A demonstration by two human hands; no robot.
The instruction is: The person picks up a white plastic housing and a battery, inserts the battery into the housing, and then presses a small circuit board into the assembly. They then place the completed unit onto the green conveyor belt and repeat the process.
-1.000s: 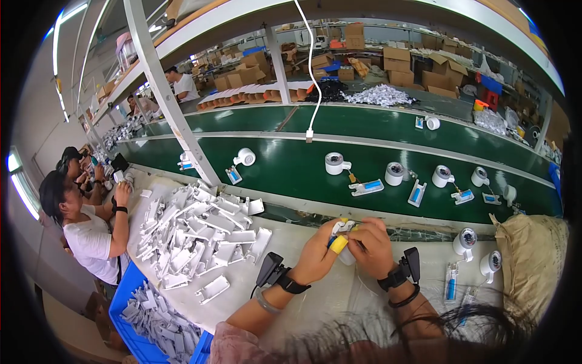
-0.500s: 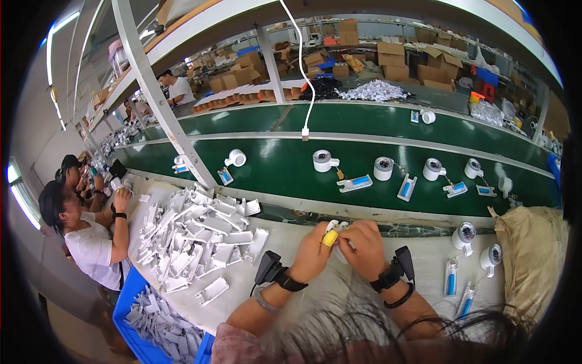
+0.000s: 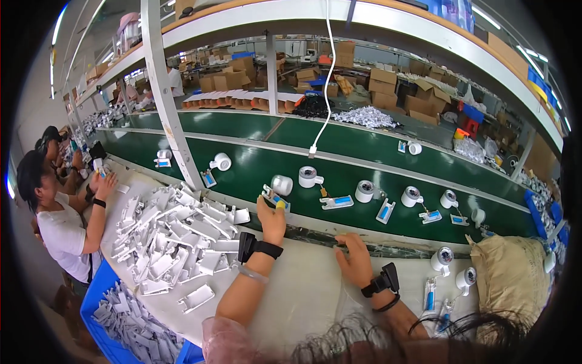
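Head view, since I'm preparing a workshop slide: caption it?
Left hand at a white-and-blue part by the green belt, open right hand over the pale worktable.

The room is bright and evenly lit, with white ceiling lights [image 3: 59,27] at upper left and more at upper right. Pale glare streaks the green belt [image 3: 254,162], and a bright strip with blue fringing shows at the left rim. Shadows on the bench [image 3: 303,291] look soft. The wide lens bows the shelf [image 3: 242,23] into an arc and leaves black corners. Hair [image 3: 339,349] along the lower edge is blurred; distant boxes [image 3: 382,82] lack fine detail.
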